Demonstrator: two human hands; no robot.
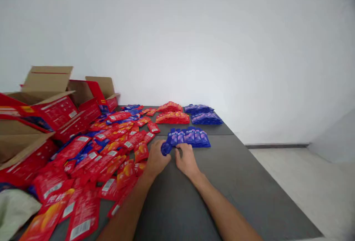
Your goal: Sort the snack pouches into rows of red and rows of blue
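Observation:
On the dark grey table [244, 181], my left hand [155, 161] is closed on a small blue sachet [166, 148] at the left end of a row of blue sachets [191, 137]. My right hand [186, 159] lies beside it, palm down, with fingers curled at the near edge of that row; I cannot make out whether it holds a sachet. A big loose heap of red sachets [91, 167], with a few blue ones mixed in, spreads just left of my left hand.
Neat stacks of red sachets [172, 115] and blue sachets [203, 115] sit at the far end. Open cardboard boxes [47, 104] with red printing stand at the left. A pale cloth [13, 207] lies bottom left. The table's right edge drops to a light floor [305, 181].

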